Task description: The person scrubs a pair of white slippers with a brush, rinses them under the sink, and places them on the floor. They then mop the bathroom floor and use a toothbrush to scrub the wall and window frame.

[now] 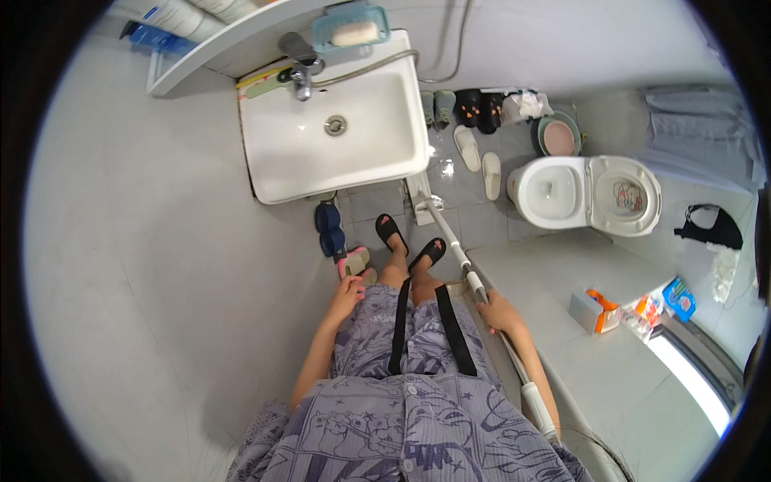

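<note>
My right hand (500, 311) is closed around the metal pole of a flat mop (453, 240), whose handle slants down past my right forearm. The mop's white head (424, 208) rests on the grey tiles, partly hidden under the washbasin. Its white grip (538, 410) lies beside my forearm. My left hand (347, 297) hangs with nothing in it, fingers loosely bent and apart, next to my thigh and above a pair of beige and pink slippers (354, 262). My feet, in black slippers (388, 228), stand between the hands, with the basin in front.
A white washbasin (361, 132) with a tap (302, 81) stands ahead. Blue slippers (329, 229) lie by the left wall, white slippers (491, 176) on the tiles at right. Beyond are a toilet (551, 194) with raised lid, shoes (444, 108) and basins (558, 138). A ledge (542, 271) runs along the right.
</note>
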Tool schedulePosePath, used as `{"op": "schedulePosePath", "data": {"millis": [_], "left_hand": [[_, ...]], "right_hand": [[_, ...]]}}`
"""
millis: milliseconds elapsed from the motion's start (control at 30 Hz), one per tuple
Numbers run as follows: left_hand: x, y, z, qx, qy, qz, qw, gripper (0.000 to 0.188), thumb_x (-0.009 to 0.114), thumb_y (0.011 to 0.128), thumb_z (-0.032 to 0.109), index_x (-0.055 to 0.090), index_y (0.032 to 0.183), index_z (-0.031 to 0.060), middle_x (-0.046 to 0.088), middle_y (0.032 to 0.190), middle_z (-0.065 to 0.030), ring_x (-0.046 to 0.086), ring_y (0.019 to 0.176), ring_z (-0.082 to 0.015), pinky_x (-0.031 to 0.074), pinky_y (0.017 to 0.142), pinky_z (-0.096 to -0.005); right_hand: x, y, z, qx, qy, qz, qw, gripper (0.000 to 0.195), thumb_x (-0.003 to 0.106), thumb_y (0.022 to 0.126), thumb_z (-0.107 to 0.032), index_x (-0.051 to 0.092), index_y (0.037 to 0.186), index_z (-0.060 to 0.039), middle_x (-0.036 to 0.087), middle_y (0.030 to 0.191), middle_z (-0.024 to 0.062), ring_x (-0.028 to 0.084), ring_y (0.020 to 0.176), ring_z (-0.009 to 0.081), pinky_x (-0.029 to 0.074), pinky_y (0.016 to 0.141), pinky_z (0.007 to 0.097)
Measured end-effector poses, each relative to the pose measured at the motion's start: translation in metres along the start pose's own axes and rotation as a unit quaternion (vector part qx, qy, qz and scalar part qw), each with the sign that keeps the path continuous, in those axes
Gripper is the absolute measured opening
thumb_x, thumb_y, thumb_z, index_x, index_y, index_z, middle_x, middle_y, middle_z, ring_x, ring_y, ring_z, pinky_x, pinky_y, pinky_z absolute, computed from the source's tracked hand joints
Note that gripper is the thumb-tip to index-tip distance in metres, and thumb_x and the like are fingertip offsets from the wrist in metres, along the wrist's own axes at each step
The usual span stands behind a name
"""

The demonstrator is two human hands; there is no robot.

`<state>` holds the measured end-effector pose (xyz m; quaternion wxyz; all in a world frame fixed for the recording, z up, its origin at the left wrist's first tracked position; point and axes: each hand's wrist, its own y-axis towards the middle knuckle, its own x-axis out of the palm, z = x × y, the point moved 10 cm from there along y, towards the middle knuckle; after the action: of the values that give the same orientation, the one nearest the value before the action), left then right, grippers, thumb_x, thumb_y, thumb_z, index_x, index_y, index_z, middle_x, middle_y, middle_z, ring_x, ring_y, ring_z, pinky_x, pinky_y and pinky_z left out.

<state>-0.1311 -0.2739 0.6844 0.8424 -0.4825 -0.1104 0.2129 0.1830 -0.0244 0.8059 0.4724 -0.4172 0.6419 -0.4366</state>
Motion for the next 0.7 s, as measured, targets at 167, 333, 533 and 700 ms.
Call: {"op": "schedulePosePath", "data": {"millis": [167,333,533,700], "left_hand": [[0.045,-0.002,0.007,-0.01,0.1,-0.069,0.993,0.029,0.041,0.105,0.025,0.053,0.123,0.0066,0.065,0.103,-0.007,0.062,0.081,-0.012,0.048,0.073,-0.0265],[0.047,-0.002,-0.014,0.024,0.115,-0.074,0.99,0.028,0.042,0.104,0.024,0.054,0.121,0.0057,0.066,0.103,-0.0075,0.062,0.081,-0.0124,0.049,0.074,-0.0267],[0.032,0.003,-0.014,0.043,0.149,-0.05,0.987,0.024,0.044,0.103,0.021,0.056,0.115,0.005,0.067,0.097,-0.0077,0.062,0.079,-0.013,0.05,0.074,-0.0276],[0.023,0.024,-0.015,0.017,0.125,-0.062,0.99,0.024,0.045,0.103,0.022,0.057,0.115,0.0061,0.067,0.097,-0.007,0.061,0.078,-0.0129,0.05,0.074,-0.0281]], "right_hand": [[0.019,-0.023,0.051,0.067,0.307,-0.061,0.947,0.02,0.054,0.097,-0.025,0.048,0.1,-0.0066,0.042,0.055,-0.0017,0.039,0.037,0.009,0.034,0.033,0.0278],[0.042,-0.051,0.087,0.115,0.54,-0.129,0.824,0.018,0.055,0.097,-0.026,0.046,0.093,-0.0112,0.032,0.051,-0.005,0.029,0.034,0.0056,0.025,0.031,0.0252],[0.073,-0.06,0.119,0.112,0.719,-0.143,0.671,0.015,0.059,0.096,-0.022,0.05,0.092,-0.0098,0.033,0.049,-0.0054,0.027,0.031,0.0034,0.024,0.028,0.0216],[0.103,-0.068,0.111,0.128,0.773,-0.122,0.609,0.014,0.058,0.096,-0.019,0.049,0.092,-0.0089,0.032,0.049,-0.0056,0.028,0.032,0.0037,0.026,0.027,0.0218]]}}
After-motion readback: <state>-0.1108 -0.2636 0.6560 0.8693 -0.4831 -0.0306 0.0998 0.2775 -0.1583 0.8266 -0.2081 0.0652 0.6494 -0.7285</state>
